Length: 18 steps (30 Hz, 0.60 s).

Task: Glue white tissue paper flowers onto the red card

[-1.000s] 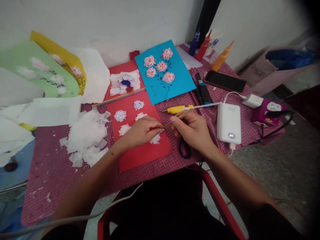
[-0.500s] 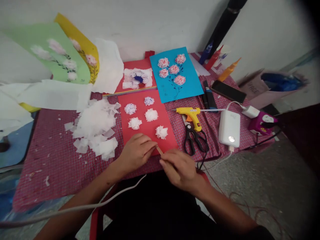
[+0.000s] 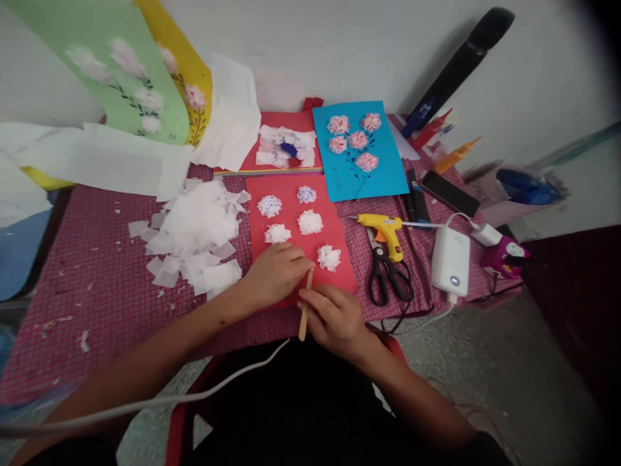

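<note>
My right hand is closed around a thin wooden stick, which stands nearly upright at the table's near edge. My left hand rests curled on the lower part of a red card, its fingertips pinched at the stick's top end. On the red card sit several white tissue flowers, two of them tinted blue. The nearest flower lies just right of my left hand.
A yellow glue gun, black scissors, a white power bank and a phone lie to the right. A blue card with pink flowers lies behind. A heap of tissue scraps lies left on the checked cloth.
Both hands drew back from the card's middle toward the near edge. The stick swung from slanting up to the right to nearly upright. The view tilted up and left.
</note>
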Each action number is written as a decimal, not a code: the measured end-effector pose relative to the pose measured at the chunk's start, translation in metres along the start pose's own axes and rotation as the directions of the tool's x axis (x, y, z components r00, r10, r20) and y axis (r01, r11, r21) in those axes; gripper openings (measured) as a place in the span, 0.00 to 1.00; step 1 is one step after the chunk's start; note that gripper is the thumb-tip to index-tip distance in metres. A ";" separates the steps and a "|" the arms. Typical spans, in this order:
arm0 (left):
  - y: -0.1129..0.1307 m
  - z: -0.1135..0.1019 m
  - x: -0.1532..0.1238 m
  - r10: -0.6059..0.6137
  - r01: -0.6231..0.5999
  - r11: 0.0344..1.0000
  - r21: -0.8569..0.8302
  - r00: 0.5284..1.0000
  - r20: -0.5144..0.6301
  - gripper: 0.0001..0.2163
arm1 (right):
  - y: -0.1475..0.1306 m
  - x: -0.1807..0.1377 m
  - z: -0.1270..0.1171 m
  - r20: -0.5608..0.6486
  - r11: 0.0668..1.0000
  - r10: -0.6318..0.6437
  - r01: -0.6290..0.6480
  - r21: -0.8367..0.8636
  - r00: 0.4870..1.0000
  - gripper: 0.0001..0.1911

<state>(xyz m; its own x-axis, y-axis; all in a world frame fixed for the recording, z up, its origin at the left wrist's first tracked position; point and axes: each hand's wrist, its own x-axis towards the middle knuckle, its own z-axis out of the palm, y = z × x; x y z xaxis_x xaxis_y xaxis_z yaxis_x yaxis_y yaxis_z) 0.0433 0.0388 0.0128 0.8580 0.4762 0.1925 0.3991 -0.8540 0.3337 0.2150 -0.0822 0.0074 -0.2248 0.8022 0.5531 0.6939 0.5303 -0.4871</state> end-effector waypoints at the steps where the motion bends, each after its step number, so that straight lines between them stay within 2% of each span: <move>1: -0.002 0.001 0.002 0.004 -0.004 1.000 0.004 1.000 0.008 0.12 | 0.000 0.001 0.001 0.000 1.000 0.008 -0.008 -0.005 1.000 0.16; 9: -0.003 0.004 0.009 0.019 -0.019 1.000 -0.012 1.000 0.002 0.16 | 0.002 -0.001 0.004 -0.007 0.999 0.027 -0.027 -0.021 1.000 0.16; 18: -0.009 0.011 0.016 0.037 -0.037 0.997 -0.060 0.999 -0.006 0.13 | 0.008 0.000 0.008 0.003 0.998 0.067 -0.067 -0.018 0.998 0.14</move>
<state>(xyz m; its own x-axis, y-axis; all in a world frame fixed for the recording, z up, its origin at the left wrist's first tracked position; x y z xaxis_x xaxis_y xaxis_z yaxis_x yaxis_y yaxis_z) 0.0568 0.0520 0.0029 0.8702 0.4457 0.2100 0.3468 -0.8569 0.3813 0.2151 -0.0762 -0.0017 -0.1804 0.8367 0.5171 0.7197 0.4706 -0.5105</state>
